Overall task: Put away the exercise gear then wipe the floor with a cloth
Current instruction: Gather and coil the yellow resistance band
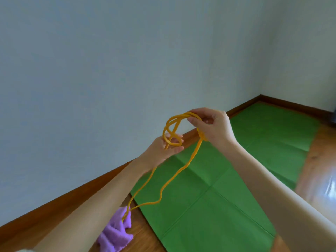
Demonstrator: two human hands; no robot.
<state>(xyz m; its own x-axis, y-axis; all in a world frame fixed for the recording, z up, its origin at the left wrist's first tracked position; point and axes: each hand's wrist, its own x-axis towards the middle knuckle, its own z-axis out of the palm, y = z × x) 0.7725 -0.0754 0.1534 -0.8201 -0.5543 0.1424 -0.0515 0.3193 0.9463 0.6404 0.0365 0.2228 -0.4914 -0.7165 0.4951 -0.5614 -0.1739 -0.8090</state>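
Both hands hold the yellow rope [181, 170]. Right hand [211, 125] has fingers curled round the top of the coil, pinching several strands together. Left hand [163, 149] sits palm-up with loops draped over its half-curled fingers, thumb side pressing them in place; grip looks looser than the right.

Landmark: green mat [218, 197], unfolded flat on the wood floor [320, 151], along the wall's baseboard [76, 194].
- Coil and both hands: raised above the mat's near-left part.
- Two loose strands hang from the hands down across the mat's left edge.
- Strand ends land on or beside the purple cloth [116, 231], which lies crumpled on the floor just off the mat's near-left corner. Can't tell if the rope is tangled in it.
- White bin edge [291, 215]: right of the mat, near the person; likely the storage spot, not certain.

Judged step: coiling the rope before stowing it. Early in the task; mat not folded, cloth not yet used.

To do it well:
- Keep the right-hand pinch firm so finished loops don't spill.
- Feed slack through the left hand, same loop size each turn.
- Loops already cross each other near the left hand; straighten that twist before adding turns, or it knots.
- Lift the tail clear of the cloth first so it doesn't drag the cloth along.
- Secure the last turn round the bundle, then stow.
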